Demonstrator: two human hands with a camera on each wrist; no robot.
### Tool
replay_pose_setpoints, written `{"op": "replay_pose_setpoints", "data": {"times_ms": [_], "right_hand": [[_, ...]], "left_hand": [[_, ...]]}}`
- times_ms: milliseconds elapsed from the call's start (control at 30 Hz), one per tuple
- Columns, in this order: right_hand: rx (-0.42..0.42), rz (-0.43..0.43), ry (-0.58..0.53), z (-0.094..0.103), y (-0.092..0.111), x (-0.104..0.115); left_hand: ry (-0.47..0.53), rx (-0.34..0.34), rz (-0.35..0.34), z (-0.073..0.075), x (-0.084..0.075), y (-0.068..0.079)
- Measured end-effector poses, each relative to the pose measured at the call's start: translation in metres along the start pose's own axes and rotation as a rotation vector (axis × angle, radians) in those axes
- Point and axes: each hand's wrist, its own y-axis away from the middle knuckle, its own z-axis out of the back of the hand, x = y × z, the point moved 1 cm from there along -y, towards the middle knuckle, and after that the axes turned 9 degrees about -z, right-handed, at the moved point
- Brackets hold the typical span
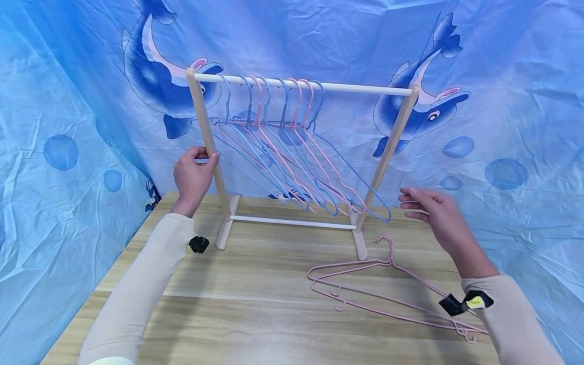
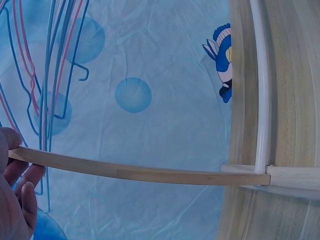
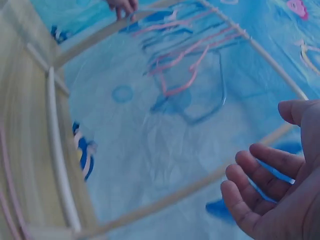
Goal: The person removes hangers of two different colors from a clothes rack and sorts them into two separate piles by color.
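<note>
A wooden clothes rack with a white top rail (image 1: 356,88) stands on the table. My left hand (image 1: 193,175) holds its left post (image 1: 201,106), thumb and fingers around the wood in the left wrist view. Several blue hangers (image 1: 322,101) and pink hangers (image 1: 298,101) hang from the rail, mostly toward its left and middle. To the right of the rack, my right hand (image 1: 435,215) is in the air, fingers loosely bent and holding nothing. Below it, overlapping pink hangers (image 1: 391,253) lie on the table, partly hidden by the right forearm.
The wood-grain table (image 1: 255,309) extends in front of the rack. A white lower bar (image 1: 292,222) joins the rack's feet. Behind and at both sides hangs a blue curtain (image 1: 515,101) printed with dolphins and bubbles.
</note>
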Motion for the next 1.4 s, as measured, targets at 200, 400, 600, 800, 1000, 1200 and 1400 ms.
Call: {"op": "replay_pose_setpoints", "data": {"times_ms": [200, 400, 600, 800, 1000, 1200, 1400], "right_hand": [[0.039, -0.068, -0.024, -0.022, -0.018, 0.024], [0.076, -0.15, -0.01, -0.041, -0.038, 0.038], [0.097, -0.194, 0.048, -0.058, -0.055, 0.048], [0.129, -0.224, 0.032, -0.073, -0.068, 0.054], [0.155, -0.223, 0.08, -0.087, -0.079, 0.058], [0.161, -0.219, 0.152, -0.097, -0.084, 0.061], [0.151, -0.187, 0.15, -0.102, -0.085, 0.066]], "left_hand": [[-0.007, -0.001, -0.013, 0.0, 0.001, 0.001], [-0.011, 0.006, -0.02, 0.0, 0.001, 0.003], [-0.011, 0.008, -0.017, 0.001, 0.0, 0.002], [-0.011, 0.006, -0.018, 0.001, -0.001, 0.002], [-0.011, 0.007, -0.016, 0.002, -0.001, 0.002], [-0.021, 0.004, -0.021, 0.003, 0.0, 0.002], [-0.023, 0.004, -0.021, 0.002, 0.0, 0.001]]}}
